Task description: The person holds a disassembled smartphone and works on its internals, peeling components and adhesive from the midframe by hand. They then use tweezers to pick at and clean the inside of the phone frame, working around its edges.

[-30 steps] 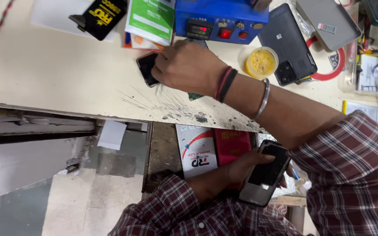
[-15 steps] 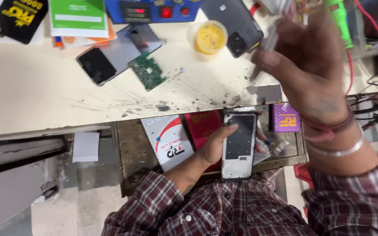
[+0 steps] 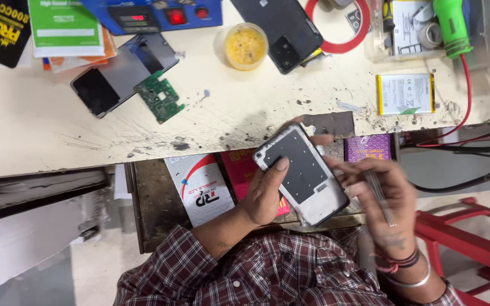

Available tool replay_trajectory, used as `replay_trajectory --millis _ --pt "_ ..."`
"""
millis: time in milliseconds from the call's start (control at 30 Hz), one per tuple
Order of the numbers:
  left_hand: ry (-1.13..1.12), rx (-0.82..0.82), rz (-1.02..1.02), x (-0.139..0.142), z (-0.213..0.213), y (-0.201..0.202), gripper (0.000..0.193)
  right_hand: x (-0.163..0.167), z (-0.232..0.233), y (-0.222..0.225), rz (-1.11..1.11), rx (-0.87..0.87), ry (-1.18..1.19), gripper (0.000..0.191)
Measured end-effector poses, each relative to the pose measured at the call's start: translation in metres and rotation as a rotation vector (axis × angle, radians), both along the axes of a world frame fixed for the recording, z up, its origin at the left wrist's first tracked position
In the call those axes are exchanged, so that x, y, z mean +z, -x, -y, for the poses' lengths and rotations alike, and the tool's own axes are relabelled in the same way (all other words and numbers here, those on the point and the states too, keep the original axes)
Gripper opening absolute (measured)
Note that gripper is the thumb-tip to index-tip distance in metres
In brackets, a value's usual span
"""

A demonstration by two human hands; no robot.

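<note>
Over the open drawer, the left hand grips an opened phone while the right hand, back from the worktop, pinches what seems a thin tool (white box below; green package beyond).

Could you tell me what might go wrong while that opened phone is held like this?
The opened phone is held over an open drawer, off the workbench, mostly by the left hand; a slip could drop it. The right hand holds thin tweezers beside its exposed inside, which might get scratched. The loose circuit board lies unprotected among debris.
</note>
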State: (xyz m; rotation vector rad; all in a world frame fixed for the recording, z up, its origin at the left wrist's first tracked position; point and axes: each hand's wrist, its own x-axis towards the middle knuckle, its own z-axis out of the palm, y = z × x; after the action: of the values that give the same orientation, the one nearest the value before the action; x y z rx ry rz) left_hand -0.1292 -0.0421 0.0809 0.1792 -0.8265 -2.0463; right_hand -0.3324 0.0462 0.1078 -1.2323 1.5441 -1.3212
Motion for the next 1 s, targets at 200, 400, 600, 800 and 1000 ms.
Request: replay_trajectory --millis 200,400,600,800,1000 --pt "0.047 -0.013 0.121 0.01 0.005 -0.005 0.073 -0.011 -0.011 0.006 0.134 -0.049 -0.066 0.03" --pt "0.036 -0.337 0.265 0.008 0.03 -0.044 0.067 -0.001 -0.017 0.035 0.166 0.045 -0.183 0.024" --pt "-0.154 -0.613 0.414 0.004 0.014 -0.043 0.056 0.009 -0.012 0.023 0.041 0.031 -0.207 0.017" --pt "-0.173 -0.614 0.33 -0.026 0.009 -0.035 0.054 0.01 -0.035 0.024 -0.059 -0.117 0.186 0.039" --pt "-0.109 -0.496 0.331 -0.041 0.009 -0.036 0.052 -0.017 -0.054 0.032 -0.375 -0.208 0.046 0.049"
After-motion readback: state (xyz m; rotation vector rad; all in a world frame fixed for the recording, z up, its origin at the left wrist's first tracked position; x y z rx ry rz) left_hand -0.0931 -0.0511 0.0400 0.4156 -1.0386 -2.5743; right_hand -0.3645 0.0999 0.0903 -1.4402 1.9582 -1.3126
